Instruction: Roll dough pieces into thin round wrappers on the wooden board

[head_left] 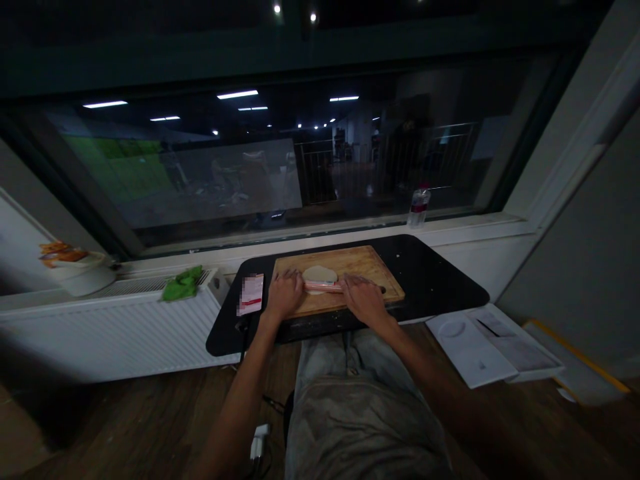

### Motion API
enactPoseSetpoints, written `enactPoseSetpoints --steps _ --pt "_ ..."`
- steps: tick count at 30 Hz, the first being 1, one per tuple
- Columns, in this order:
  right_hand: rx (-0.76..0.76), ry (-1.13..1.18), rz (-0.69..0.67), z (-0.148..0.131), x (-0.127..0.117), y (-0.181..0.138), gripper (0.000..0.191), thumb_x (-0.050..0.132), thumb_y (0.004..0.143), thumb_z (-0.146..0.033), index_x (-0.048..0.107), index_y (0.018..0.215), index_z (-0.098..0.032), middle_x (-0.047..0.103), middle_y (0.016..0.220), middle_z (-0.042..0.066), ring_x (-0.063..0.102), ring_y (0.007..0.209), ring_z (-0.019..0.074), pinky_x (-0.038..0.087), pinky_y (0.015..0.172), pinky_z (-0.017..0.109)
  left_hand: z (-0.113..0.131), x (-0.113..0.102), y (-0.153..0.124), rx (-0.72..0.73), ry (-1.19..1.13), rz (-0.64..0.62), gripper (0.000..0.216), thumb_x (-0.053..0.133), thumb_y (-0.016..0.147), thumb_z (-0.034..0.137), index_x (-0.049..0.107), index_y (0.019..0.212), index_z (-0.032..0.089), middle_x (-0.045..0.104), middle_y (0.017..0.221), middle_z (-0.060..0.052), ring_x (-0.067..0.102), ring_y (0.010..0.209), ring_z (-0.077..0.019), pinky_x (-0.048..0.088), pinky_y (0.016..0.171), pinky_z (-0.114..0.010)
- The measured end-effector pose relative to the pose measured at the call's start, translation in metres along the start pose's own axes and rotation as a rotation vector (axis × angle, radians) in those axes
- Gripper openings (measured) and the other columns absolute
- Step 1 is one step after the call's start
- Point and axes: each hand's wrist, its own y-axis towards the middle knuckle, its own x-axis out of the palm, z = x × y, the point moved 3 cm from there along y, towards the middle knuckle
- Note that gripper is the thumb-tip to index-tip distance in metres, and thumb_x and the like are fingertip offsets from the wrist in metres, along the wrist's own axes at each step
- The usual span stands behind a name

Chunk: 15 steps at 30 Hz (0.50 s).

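Observation:
A pinkish rolling pin (325, 287) lies across a flattened round of pale dough (320, 273) on a wooden cutting board (363, 263). My left hand (286, 292) is closed on the pin's left end. At its right end my right hand (363, 297) is closed too, fingers curled over it. Dough shows beyond the pin, with a thin edge on the near side. Both palms face down, and the parts of the pin beneath them are hidden.
The board rests on a black table (435, 280). A phone with a lit screen (251, 293) stands at its left, a cable below. Behind are a window sill with a water bottle (419, 207) and a radiator with a green cloth (183, 283) and white pot (85, 273). White boxes (490, 343) lie right.

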Motion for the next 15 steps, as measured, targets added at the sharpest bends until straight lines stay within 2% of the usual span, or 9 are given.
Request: enactPoseSetpoints --steps 5,10,15 --pt "0.024 0.031 0.013 -0.0003 0.0055 -0.0048 0.051 0.024 0.12 -0.037 0.07 0.131 -0.018 0.079 0.129 0.015 0.073 0.119 0.0252 0.049 0.105 0.033 0.0014 0.0024 -0.0057 -0.026 -0.055 0.023 0.046 0.037 0.111 0.025 0.07 0.142 0.018 0.064 0.159 -0.014 0.053 0.152 -0.0307 0.038 0.129 -0.053" --pt "0.014 0.057 0.042 -0.0009 0.0084 -0.0081 0.049 0.026 0.119 -0.035 0.068 0.137 -0.017 0.076 0.138 0.015 0.07 0.126 0.0253 0.048 0.11 0.034 0.0029 0.0025 -0.0056 0.005 -0.049 0.029 0.043 0.046 0.108 0.027 0.07 0.141 0.017 0.063 0.16 -0.016 0.052 0.153 -0.035 0.037 0.129 -0.058" --pt "0.011 0.015 0.011 -0.0011 0.0035 0.0009 0.051 0.024 0.119 -0.035 0.071 0.127 -0.016 0.077 0.131 0.016 0.07 0.122 0.0255 0.048 0.108 0.034 0.0018 0.0043 -0.0019 0.007 -0.045 0.023 0.044 0.044 0.109 0.027 0.069 0.143 0.017 0.062 0.161 -0.017 0.053 0.152 -0.034 0.038 0.129 -0.058"
